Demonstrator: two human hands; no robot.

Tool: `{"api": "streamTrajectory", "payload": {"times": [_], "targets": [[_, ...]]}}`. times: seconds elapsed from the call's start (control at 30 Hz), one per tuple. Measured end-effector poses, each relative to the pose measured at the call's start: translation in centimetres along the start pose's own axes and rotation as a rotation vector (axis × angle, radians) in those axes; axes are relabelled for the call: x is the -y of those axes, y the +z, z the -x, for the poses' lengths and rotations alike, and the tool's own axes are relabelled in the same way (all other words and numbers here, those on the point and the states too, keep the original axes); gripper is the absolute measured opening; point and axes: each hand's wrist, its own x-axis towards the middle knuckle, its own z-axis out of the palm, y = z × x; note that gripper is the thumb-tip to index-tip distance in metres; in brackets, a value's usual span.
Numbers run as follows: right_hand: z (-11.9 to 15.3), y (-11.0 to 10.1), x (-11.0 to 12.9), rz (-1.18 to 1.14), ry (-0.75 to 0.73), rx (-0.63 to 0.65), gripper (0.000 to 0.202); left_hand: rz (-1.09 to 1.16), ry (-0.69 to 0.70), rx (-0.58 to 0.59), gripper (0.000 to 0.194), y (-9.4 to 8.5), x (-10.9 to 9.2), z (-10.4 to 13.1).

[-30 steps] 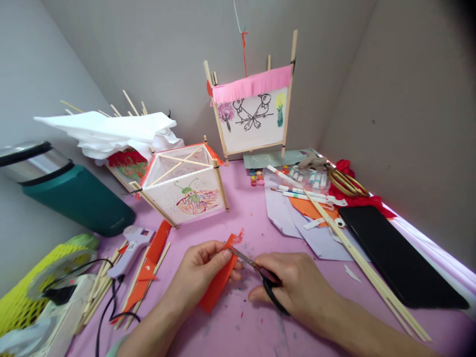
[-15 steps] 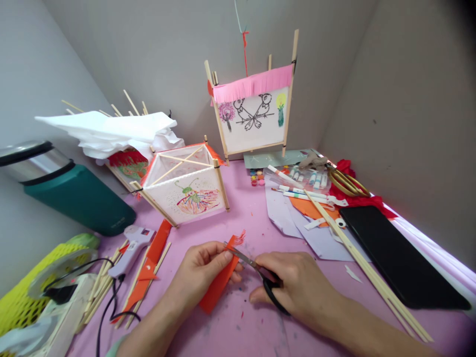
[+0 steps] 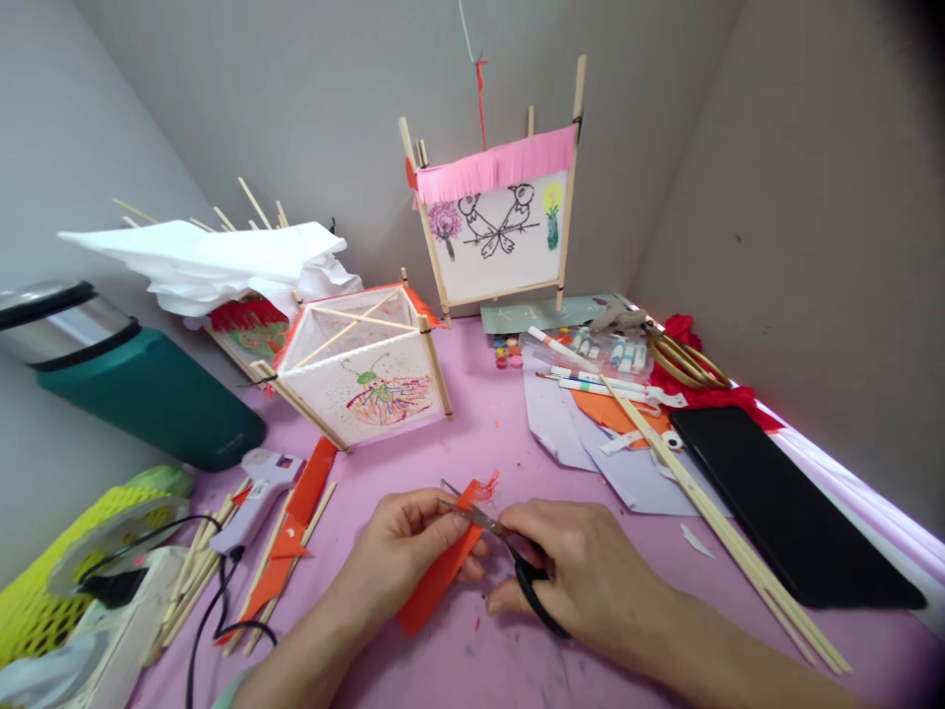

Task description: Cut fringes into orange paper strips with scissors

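1. Left hand (image 3: 417, 542): closed on the orange paper strip (image 3: 437, 585), thumb on top and fingertips showing beyond its far edge.
2. Right hand (image 3: 580, 556): holding the black-handled scissors (image 3: 534, 591), their blades parted and pointing left, across the upper part of the strip.
3. Orange paper strip: located between the two hands, above the near middle of the pink-purple table (image 3: 487, 665), slanting from lower left to upper right; its far end is cut into fine, curling fringe.
4. Small stick-framed box (image 3: 388, 391): standing beyond the left hand, with crossed sticks over its top and a winged insect drawn on its front.
5. Larger stick-framed box (image 3: 509, 266): at the back, below a red string, bearing pink fringe, two outlined birds and a flower at either side.
6. Left side: a teal bottle (image 3: 158, 389), tilted; white sheets (image 3: 221, 258) behind it; nearer, a pale purple glue gun (image 3: 255, 497) beside torn orange paper (image 3: 293, 527) lying across thin sticks.
7. Right side: markers (image 3: 605, 384) near pale lavender sheets (image 3: 627, 483); gold-handled scissors (image 3: 686, 359) against red material (image 3: 679, 332); long wooden sticks (image 3: 709, 514), running diagonally, beside a flat black object (image 3: 789, 507) whose kind cannot be told.
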Motion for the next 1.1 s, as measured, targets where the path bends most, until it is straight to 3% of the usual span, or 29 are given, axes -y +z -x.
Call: {"api": "streamTrajectory", "payload": {"times": [0.37,1.1], "targets": [[0.09,0.21,0.0,-0.077,-0.043,0.0,0.026,-0.022,-0.014,-0.014,0.026,0.16,-0.24,0.06],[-0.12,-0.06,-0.22,-0.077,-0.025,-0.008,0.026,-0.008,-0.035,-0.017,0.027,0.05,-0.34,0.05]]}}
